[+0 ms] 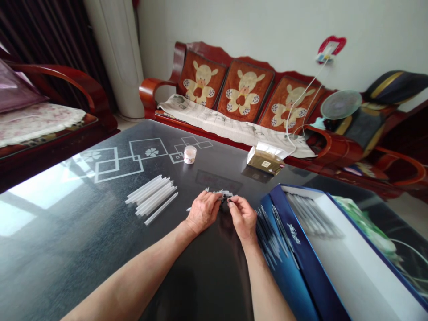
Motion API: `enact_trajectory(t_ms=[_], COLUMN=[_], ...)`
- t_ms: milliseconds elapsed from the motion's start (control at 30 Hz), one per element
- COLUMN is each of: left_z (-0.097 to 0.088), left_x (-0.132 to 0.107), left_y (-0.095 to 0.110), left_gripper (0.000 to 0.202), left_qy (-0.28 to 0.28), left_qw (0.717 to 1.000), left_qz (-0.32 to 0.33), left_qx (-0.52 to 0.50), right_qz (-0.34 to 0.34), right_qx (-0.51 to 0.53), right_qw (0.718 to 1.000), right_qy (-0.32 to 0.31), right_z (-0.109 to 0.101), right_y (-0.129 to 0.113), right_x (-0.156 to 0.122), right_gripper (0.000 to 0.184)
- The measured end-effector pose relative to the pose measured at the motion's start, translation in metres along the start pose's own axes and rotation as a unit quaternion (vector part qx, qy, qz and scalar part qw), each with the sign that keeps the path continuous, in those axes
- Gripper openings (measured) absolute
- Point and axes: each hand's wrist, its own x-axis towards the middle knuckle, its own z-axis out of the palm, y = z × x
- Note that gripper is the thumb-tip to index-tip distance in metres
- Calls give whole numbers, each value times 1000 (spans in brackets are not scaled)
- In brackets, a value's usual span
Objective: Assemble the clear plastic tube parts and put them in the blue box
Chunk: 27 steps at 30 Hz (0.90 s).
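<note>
My left hand [203, 211] and my right hand [243, 215] rest close together on the dark glass table [83, 232]. Both have their fingers curled and pinched around a small bunch of short white and dark pieces [224, 194] held between them. What exactly the pieces are is too small to tell. A pile of several long white tubes [152, 198] lies on the table to the left of my left hand.
A blue-edged open box [301, 240] with thin rods in it lies at the right. A small white jar [190, 154] and a tan tissue box [265, 160] stand farther back. A red wooden sofa [240, 89] stands behind the table.
</note>
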Motion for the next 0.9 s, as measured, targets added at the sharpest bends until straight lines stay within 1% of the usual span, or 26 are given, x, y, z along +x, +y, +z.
enact_trajectory(t_ms=[167,600,767,900], left_z=[-2,-3,-3,-2], left_x=[1,0,1,1], left_y=[1,2,1,1], left_gripper=[17,21,23,24], left_qy=[-5,-50,-56,-61], left_qw=[1000,998,998,997], left_qz=[9,14,8,5], left_qx=[-1,23,42,39], right_qz=[-37,-72,-81,-71], right_qx=[-13,-55,-67,-63], right_qw=[999,995,994,995], right_qy=[-5,-33,-33,-34], right_z=[2,2,2,2], right_y=[-1,-4,-4,1], right_x=[2,2,3,4], right_gripper=[16,15,15,16])
